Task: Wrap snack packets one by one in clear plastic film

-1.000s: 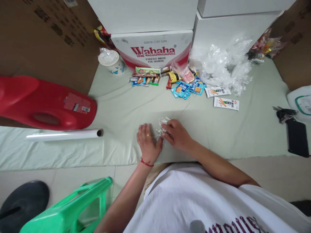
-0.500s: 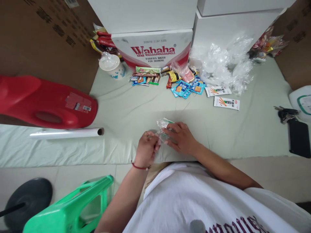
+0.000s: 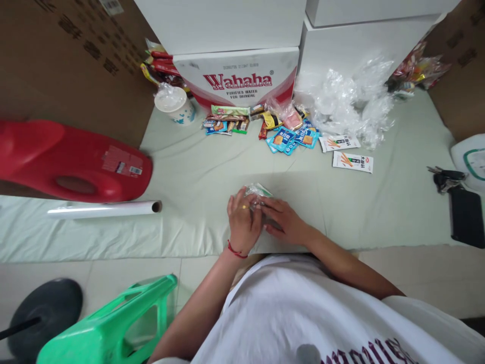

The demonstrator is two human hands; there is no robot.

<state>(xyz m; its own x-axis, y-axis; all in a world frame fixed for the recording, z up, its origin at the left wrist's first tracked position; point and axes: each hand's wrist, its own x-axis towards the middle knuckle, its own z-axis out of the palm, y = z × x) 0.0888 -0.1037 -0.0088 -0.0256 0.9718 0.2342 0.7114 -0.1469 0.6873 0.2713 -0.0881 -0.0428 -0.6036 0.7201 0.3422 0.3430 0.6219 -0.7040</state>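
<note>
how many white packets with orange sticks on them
2: one packet by the clear plastic heap, another packet just in front. More may be hidden under the heap, left hand or right hand.

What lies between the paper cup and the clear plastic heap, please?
The head view shows a cluster of wrapped snacks and, beside it, a pile of snack packets, both in front of the Wahaha box.

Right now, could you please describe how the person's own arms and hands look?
The left hand wears a gold-coloured ring, with a thin red bracelet below it; no ring or bracelet shows on the right hand. Both forearms are bare, and the white shirt has short sleeves.
</note>
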